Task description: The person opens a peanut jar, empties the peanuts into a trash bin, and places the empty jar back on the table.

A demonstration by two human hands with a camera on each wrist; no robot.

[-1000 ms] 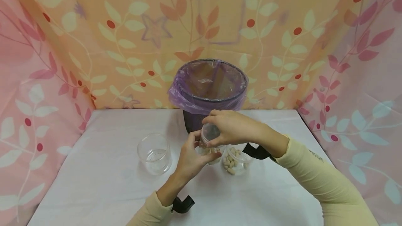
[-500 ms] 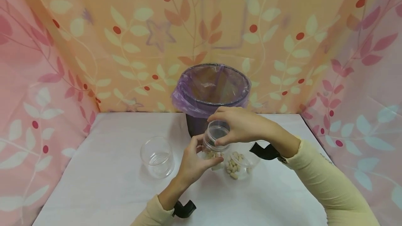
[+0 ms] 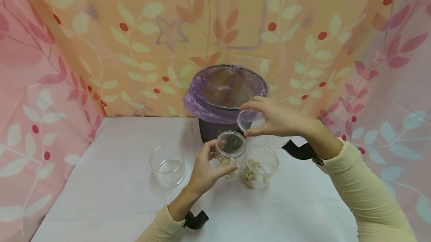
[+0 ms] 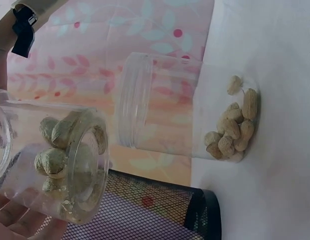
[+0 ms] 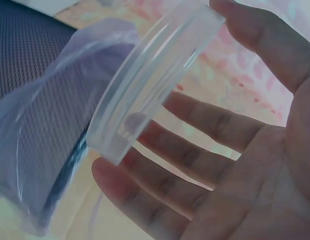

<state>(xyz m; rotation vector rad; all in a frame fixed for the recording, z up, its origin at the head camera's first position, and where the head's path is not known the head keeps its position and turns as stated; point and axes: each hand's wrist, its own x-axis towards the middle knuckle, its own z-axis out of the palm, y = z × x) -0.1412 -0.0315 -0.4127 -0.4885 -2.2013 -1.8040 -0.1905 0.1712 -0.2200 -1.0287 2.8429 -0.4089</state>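
Observation:
My left hand (image 3: 206, 169) grips a transparent jar (image 3: 230, 152) by its side, above the table and slightly tilted. Unshelled peanuts (image 4: 59, 132) lie in its lower part, and its round mouth is uncovered. My right hand (image 3: 279, 116) pinches a transparent lid (image 5: 155, 85) by the rim, tilted, apart from the jar to its upper right. Just right of the held jar, a second transparent jar (image 3: 269, 163) stands on the table with peanuts (image 4: 235, 125) at its bottom. Some of its outline is faint in the head view.
Behind the hands stands a black mesh bin (image 3: 208, 131) with a purple liner bag (image 3: 198, 105) folded over its rim. Another transparent jar (image 3: 168, 171) is on the left of the white-covered table (image 3: 101, 182). Patterned cloth (image 3: 134, 47) hangs at the back and sides.
The lid was against the mouth of the left hand's jar; my right hand has lifted it off and moved it up and right. My left hand still holds the jar in nearly the same place.

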